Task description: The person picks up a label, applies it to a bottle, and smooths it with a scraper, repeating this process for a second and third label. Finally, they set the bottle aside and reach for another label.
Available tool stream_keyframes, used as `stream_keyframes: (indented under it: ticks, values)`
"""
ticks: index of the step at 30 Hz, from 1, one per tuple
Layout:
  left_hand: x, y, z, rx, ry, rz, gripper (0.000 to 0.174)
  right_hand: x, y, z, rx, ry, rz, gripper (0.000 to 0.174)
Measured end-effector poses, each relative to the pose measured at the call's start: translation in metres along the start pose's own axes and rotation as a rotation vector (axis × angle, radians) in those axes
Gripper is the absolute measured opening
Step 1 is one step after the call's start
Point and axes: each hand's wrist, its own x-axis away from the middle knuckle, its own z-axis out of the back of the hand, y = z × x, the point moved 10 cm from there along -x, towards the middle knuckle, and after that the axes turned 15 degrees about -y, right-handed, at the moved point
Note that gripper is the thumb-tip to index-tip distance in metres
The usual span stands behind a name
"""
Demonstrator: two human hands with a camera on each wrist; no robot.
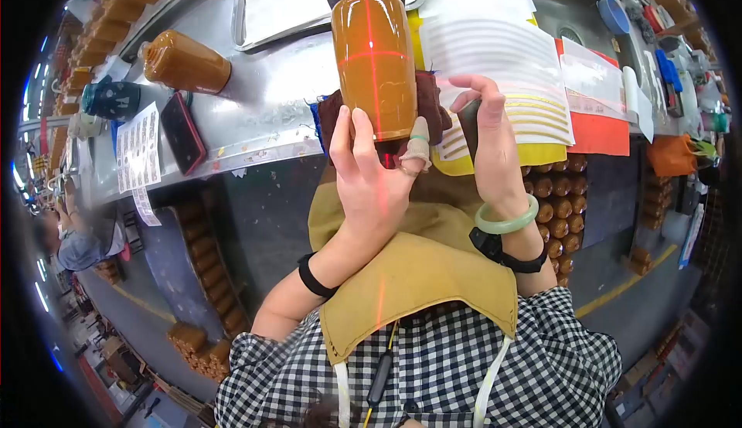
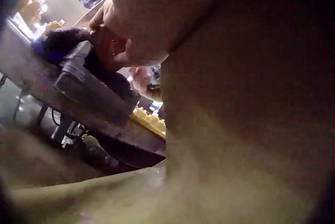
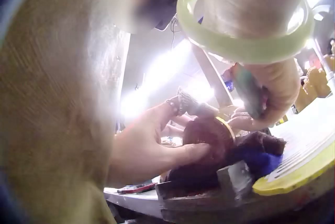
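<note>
Straight ahead of your left hand (image 1: 375, 180) lies the glossy amber-brown cylindrical bottle (image 1: 375, 80), its long axis running away from you, neck at the far end, red light lines crossing it. Your left hand is the nearer one: its fingers and wrapped thumb clamp the bottle's base. Your right hand (image 1: 496, 138) sits to the right of the bottle, apart from it in the head view, fingers curled around a small dark piece (image 1: 469, 124); the view there is poor, but it looks dark green. Beneath the bottle, dark brown cloth (image 1: 435, 111) shows on both sides. Right of the bottle is a white sheet with gold strips (image 1: 529, 111); well left of it are a red-edged black phone (image 1: 183, 134) and a second amber-brown bottle (image 1: 189, 62).
</note>
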Motion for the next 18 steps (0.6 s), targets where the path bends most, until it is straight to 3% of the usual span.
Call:
stream_keyframes:
  ticks: [3, 4, 5, 6, 9, 11, 13, 14, 18]
  values:
    - [0.006, -0.024, 0.004, 0.167, -0.038, 0.032, 0.032, 0.000, -0.010, -0.001, 0.190, 0.093, 0.133, 0.028]
    - [-0.001, -0.024, 0.016, 0.214, 0.007, 0.012, 0.062, -0.001, -0.010, -0.007, 0.101, 0.091, 0.148, 0.026]
    - [0.000, -0.039, 0.012, 0.381, -0.026, 0.045, 0.061, 0.002, -0.012, -0.019, 0.068, 0.010, 0.078, 0.023]
    - [-0.003, -0.043, 0.012, 0.361, 0.017, 0.065, 0.062, 0.002, -0.026, -0.032, 0.039, -0.071, 0.093, 0.022]
    - [-0.020, -0.049, 0.016, 0.356, -0.020, 0.064, 0.063, 0.008, -0.039, -0.037, 0.355, 0.034, 0.237, 0.021]
    - [-0.017, -0.053, 0.016, 0.351, -0.027, 0.029, 0.066, 0.007, -0.027, -0.006, 0.480, 0.140, 0.162, 0.021]
    - [-0.006, -0.072, -0.001, 0.512, -0.148, 0.165, 0.068, -0.005, -0.015, 0.030, 0.455, 0.138, 0.111, 0.020]
    - [0.000, -0.083, -0.012, 0.542, -0.209, 0.194, 0.075, -0.010, -0.019, 0.041, 0.481, 0.137, 0.234, 0.022]
    - [-0.022, -0.057, 0.015, 0.410, -0.074, 0.107, 0.081, -0.055, -0.043, 0.081, 0.521, 0.080, 0.277, 0.020]
